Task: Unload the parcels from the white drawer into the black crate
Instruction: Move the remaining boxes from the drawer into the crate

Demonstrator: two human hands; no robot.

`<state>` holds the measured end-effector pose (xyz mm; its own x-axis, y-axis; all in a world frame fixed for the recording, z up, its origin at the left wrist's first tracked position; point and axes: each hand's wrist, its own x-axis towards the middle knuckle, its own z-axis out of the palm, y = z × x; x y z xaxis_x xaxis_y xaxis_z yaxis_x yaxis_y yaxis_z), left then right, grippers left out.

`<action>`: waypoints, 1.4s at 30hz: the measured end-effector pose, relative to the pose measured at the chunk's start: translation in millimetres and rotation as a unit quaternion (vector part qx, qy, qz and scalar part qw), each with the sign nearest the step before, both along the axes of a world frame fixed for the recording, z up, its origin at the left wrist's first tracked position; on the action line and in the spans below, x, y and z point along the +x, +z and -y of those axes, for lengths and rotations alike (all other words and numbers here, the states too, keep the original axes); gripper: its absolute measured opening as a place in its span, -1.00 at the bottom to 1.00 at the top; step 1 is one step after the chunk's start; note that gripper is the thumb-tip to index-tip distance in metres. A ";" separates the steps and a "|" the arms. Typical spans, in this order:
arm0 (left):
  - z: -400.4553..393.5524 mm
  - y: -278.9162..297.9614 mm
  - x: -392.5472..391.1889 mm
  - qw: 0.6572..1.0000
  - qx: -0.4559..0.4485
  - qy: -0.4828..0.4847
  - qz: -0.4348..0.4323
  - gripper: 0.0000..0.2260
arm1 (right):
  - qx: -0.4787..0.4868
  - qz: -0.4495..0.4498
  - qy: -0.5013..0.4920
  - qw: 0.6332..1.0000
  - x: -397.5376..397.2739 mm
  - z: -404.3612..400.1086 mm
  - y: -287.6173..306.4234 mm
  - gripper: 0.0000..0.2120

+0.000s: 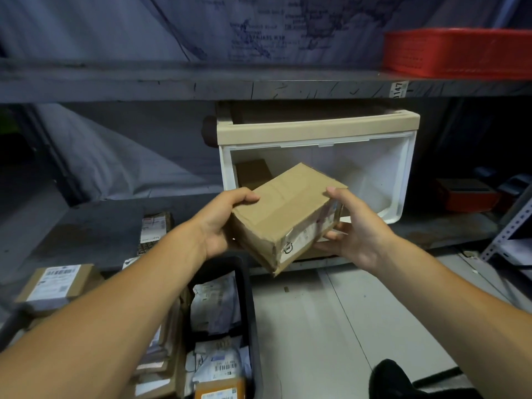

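Below the left hand [223, 223], the black crate [247, 298] is already crowded with parcels. Both hands clamp the cardboard box [288, 217], tilted, between them; the right hand [355, 226] cups its labelled end. Dropped carelessly, it could catch the rim and tumble. Beyond, another parcel [252, 172] remains in the white drawer [403, 180].

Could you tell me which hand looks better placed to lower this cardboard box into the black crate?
Probably the left. The left hand grips the cardboard box on the side just above the black crate, which sits at lower left. The right hand holds the far side, away from the crate.
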<state>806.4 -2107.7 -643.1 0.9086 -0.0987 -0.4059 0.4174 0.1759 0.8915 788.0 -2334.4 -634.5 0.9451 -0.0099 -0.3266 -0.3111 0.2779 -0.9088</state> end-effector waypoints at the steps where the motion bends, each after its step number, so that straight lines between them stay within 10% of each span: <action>1: 2.2 -0.9 -0.4 1.000 -0.012 0.020 0.012 -0.70 | 0.007 -0.004 -0.008 1.000 -0.9 -0.7 0.7 -0.75; 12: 8.8 -11.7 -5.7 0.974 0.065 -0.061 0.207 -0.31 | 0.009 -0.042 -0.040 0.998 -2.5 -3.3 -2.9 -0.40; 20: -8.5 -8.8 0.3 0.999 0.017 0.002 0.051 -0.74 | -0.100 0.016 0.063 0.993 -2.3 3.2 -1.1 -0.33; 27: -5.1 -9.1 -6.2 1.000 0.019 -0.016 -0.020 -0.57 | -0.093 -0.022 0.069 0.993 -3.9 9.6 0.7 -0.66; 36: -0.7 -8.8 -0.5 0.998 -0.026 0.027 -0.046 -0.69 | -0.036 -0.134 0.025 0.990 -1.2 11.2 1.7 -0.30; 42: 15.9 -8.9 -3.2 0.993 -0.070 0.077 -0.057 -0.73 | 0.047 -0.061 -0.025 0.997 -0.9 3.9 2.4 -0.43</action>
